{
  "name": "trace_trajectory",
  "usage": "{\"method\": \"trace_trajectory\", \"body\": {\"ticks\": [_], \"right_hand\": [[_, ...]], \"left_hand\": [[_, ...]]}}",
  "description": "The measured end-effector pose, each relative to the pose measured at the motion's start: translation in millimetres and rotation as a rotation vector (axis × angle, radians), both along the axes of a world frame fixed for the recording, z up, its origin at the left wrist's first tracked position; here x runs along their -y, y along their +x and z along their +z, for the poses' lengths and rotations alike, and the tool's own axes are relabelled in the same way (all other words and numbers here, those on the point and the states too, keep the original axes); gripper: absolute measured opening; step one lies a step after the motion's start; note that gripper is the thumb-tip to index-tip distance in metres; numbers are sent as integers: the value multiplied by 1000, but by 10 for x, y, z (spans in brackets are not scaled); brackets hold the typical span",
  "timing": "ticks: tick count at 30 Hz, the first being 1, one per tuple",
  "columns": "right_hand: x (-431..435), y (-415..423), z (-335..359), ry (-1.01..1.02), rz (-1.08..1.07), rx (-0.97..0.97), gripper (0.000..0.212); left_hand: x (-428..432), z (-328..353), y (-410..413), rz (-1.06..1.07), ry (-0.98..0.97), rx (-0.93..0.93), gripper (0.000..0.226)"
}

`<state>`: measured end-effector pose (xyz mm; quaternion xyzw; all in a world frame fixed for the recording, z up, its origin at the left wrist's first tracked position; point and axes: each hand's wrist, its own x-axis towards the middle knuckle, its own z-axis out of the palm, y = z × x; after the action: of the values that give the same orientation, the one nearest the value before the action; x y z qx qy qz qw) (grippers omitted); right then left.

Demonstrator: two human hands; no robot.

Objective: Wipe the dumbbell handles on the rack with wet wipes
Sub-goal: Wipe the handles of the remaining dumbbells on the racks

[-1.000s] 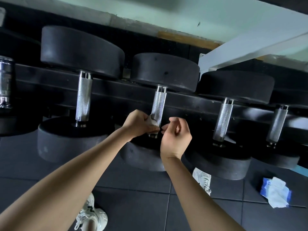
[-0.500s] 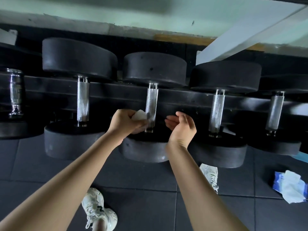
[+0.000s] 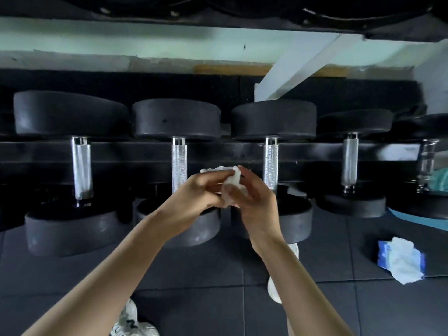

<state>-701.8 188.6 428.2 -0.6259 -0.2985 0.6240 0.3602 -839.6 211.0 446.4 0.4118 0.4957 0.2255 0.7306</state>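
pinching: left hand and right hand hold wet wipe just right of dumbbell handle
wet wipe: best refolded, clean face outward

The wipe you pinch looks like thin white paper-cloth, crumpled and slightly translucent. Your handles are bright chromed metal, rough with fine knurling along the grip, smooth and shiny at the collars. The heads are matt black rubber, faintly dusty. The rack is glossy black painted metal. The floor is matt dark tile; the pack is glossy blue plastic.
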Motion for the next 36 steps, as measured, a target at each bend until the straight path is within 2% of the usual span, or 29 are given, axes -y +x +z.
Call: {"method": "trace_trajectory", "body": {"ticks": [3, 6, 8, 11, 15, 18, 19, 21, 24, 28, 33, 36], "right_hand": [[-69, 315, 36, 52, -114, 34, 21], [-161, 615, -31, 73, -179, 265, 21], [-245, 768, -115, 77, -168, 371, 20], [-412, 901, -313, 29, -125, 495, 7], [-657, 957, -567, 48, -124, 585, 7], [-813, 827, -658, 75, -89, 604, 34], [-843, 763, -683, 88, -85, 606, 37], [-843, 665, -721, 100, -127, 595, 36], [-692, 645, -779, 81, -148, 591, 27], [-755, 727, -772, 57, -48, 670, 26], [-943, 609, -743, 58, -67, 697, 35], [-811, 689, -793, 1, -18, 676, 19]], "left_hand": [[-38, 79, 300, 54, -21, 58, 44], [-54, -78, 480, 221, 13, -177, 33], [-62, -221, 518, 285, 100, -353, 29], [-140, -278, 528, 333, 387, -559, 25], [-427, -223, 543, 271, 862, -704, 20], [-730, -232, 563, 224, 1054, -837, 26], [-830, -224, 577, 183, 1053, -878, 35], [-1021, -215, 624, 38, 931, -903, 52], [-1209, -245, 689, -115, 722, -863, 58], [-1296, -276, 690, -93, 717, -789, 59], [-1309, -259, 690, -63, 677, -742, 58], [-1302, -244, 691, -54, 652, -730, 58]]}}
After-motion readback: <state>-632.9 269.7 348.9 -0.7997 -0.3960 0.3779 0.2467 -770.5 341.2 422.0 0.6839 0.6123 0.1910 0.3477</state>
